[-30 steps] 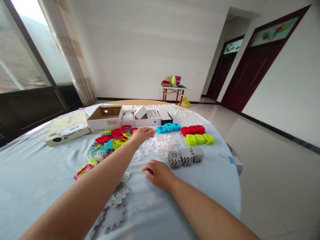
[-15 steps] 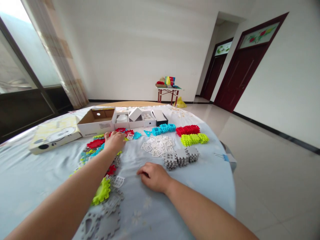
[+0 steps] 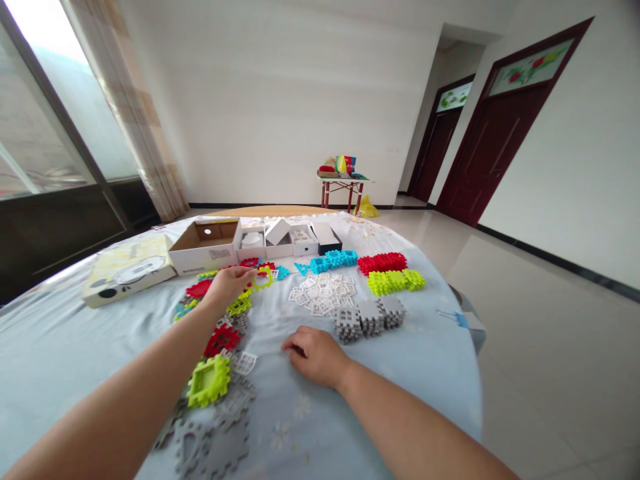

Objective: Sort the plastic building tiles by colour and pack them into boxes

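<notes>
One lime frame piece (image 3: 263, 278) sits at the fingers (image 3: 244, 275) of the left hand (image 3: 227, 285) — clamped or not, I cannot tell.

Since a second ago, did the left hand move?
Yes. The left hand went left, from the edge of the white pile to the coloured pieces.

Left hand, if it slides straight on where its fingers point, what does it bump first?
Probably the lime-green plastic frame tile at the fingertips of the left hand; red toothed plastic tiles lie behind it, though depth is unclear.
</notes>
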### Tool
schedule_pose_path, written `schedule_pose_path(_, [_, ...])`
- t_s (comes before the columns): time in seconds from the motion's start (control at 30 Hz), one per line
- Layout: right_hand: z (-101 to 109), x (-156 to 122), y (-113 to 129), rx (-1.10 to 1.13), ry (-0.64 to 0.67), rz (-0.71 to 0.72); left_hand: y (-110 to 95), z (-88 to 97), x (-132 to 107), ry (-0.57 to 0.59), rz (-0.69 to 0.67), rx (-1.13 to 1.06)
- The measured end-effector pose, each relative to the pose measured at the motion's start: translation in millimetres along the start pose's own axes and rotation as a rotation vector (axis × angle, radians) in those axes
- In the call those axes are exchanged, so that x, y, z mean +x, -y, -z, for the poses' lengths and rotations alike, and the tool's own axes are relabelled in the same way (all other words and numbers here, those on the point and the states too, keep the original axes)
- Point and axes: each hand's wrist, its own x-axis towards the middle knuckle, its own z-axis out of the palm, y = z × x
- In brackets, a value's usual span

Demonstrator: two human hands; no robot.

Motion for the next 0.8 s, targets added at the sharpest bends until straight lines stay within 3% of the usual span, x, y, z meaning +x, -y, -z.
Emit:
schedule_pose_path(0.13, [0.7,-0.2,0.9,-0.004,0.0,-0.001,10.3,-4.1,-9.3,0.116,-0.035,0.109])
schedule_pose_path(0.27, [2.1,-0.9,-0.6,-0.002,0.002,0.032,13.7,-5.0,-14.3,0.122,-0.158,0.364])
schedule_pose_path(0.4, [4.5,-1.1,-3.0,0.015,0.012,0.061,15.1,-6.1,-11.2,0.177,-0.317,0.548])
schedule_pose_path(0.5, [6.9,-0.8,-3.6,0.007,0.021,0.081,19.8,-8.5,-4.6,0.242,-0.36,0.645])
schedule_pose_path(0.67, [13.6,-1.3,-3.2,-0.052,0.071,0.073,23.0,-11.2,8.8,0.289,-0.4,0.693])
schedule_pose_path(0.8, [16.9,-3.0,-3.5,-0.079,0.097,0.044,-4.1,-15.6,13.0,0.28,-0.352,0.496])
